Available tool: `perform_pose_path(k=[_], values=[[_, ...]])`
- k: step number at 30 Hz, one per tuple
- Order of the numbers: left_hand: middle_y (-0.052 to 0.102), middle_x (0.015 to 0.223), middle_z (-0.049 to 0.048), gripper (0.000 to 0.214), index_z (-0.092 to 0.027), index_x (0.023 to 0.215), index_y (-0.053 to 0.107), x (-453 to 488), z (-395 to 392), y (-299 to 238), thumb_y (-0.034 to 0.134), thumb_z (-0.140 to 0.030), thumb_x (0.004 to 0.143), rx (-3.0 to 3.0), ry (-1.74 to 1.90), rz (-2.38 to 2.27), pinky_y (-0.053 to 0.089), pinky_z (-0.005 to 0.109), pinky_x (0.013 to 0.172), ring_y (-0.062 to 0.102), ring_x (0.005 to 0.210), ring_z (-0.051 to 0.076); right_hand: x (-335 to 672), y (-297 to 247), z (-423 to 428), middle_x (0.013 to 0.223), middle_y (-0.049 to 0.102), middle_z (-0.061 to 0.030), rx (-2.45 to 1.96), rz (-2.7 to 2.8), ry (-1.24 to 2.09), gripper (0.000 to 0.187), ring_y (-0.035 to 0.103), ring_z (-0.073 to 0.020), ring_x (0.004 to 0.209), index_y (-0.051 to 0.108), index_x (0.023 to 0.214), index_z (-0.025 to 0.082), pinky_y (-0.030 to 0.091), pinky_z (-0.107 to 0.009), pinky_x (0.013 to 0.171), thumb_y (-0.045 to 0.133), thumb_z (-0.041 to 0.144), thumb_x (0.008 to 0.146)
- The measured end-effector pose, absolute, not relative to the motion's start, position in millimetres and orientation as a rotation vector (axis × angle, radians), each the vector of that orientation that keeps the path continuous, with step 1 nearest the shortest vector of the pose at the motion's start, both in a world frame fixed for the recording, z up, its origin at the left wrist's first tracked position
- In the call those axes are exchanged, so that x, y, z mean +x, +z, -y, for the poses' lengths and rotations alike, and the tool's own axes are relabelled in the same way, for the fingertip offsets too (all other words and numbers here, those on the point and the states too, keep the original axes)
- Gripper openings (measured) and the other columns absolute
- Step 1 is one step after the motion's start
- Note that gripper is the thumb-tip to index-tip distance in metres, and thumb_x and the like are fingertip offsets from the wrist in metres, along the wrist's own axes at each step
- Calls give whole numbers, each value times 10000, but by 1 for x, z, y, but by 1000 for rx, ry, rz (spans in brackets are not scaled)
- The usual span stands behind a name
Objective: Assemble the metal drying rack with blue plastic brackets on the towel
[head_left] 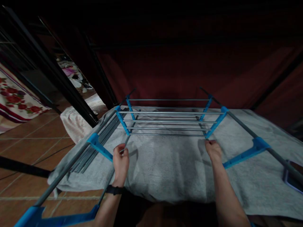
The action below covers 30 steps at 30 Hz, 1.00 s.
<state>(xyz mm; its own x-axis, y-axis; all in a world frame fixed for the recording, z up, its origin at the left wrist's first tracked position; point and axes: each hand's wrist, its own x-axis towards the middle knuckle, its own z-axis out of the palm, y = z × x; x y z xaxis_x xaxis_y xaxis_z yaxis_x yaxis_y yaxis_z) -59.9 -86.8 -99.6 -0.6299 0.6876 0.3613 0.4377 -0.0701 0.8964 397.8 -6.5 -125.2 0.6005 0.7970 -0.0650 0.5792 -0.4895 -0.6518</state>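
A partly built rack of grey tubes and blue plastic brackets lies across a grey cloth, with several thin crossbars (172, 112) joining its two sides. My left hand (120, 164) has its fingers curled round the left inner tube (127, 140), below the left blue bracket (122, 120). A dark band circles that wrist. On the other side, my right hand (214, 152) is closed at the lower end of the right blue bracket (216, 123), pinching the right inner tube, mostly hidden by the fingers. Further blue brackets (100, 147) (247, 153) sit along the outer tubes.
Several loose grey tubes (94, 146) lie on the cloth (165, 167) at left. A phone-like dark object (293, 178) rests at the right edge. Behind stands a dark red panel (177, 72). Tiled floor (44, 148), a striped cloth (75, 123) and floral fabric (16, 97) are at left.
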Motion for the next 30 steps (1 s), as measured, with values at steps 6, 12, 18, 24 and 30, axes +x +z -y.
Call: perform_pose_path(k=[6, 12, 18, 24, 30], values=[[550, 808, -3, 238, -197, 863, 560, -66, 114, -113, 634, -366, 711, 871, 1884, -2020, 444, 333, 760, 521, 743, 165, 429, -127, 11, 1017, 585, -132, -2137, 703, 371, 494, 571, -327, 1092, 530, 1120, 165, 429, -495, 993, 592, 430, 707], [550, 918, 3, 379, -217, 1016, 539, -77, 144, -120, 682, -345, 690, 673, 2004, -2111, 457, 367, 874, 557, 877, 179, 431, -137, -4, 1329, 443, -126, -1914, 581, 372, 772, 527, -258, 1147, 371, 1345, 179, 415, -415, 1030, 632, 391, 650], [612, 1145, 66, 444, -221, 1109, 585, -90, 123, -107, 677, -384, 706, 846, 1882, -2033, 419, 429, 1017, 556, 1132, 249, 420, -143, -15, 1234, 560, -22, -1551, 611, 647, 769, 556, -208, 1098, 417, 1355, 269, 428, -424, 1010, 624, 413, 629], [641, 916, 29, 356, -192, 934, 630, -89, 108, -93, 668, -451, 693, 810, 1909, -1946, 474, 415, 926, 607, 939, 224, 418, -143, -20, 1378, 489, -106, -1572, 580, 612, 841, 523, -230, 1191, 354, 1433, 198, 400, -411, 1043, 589, 412, 654], [671, 833, -66, 184, -316, 830, 654, -79, 109, -85, 640, -443, 698, 843, 1895, -2046, 482, 512, 955, 630, 960, 261, 418, -142, -25, 1530, 382, -84, -1484, 772, 614, 820, 427, -193, 1340, 298, 1500, 197, 334, -349, 1115, 530, 360, 730]])
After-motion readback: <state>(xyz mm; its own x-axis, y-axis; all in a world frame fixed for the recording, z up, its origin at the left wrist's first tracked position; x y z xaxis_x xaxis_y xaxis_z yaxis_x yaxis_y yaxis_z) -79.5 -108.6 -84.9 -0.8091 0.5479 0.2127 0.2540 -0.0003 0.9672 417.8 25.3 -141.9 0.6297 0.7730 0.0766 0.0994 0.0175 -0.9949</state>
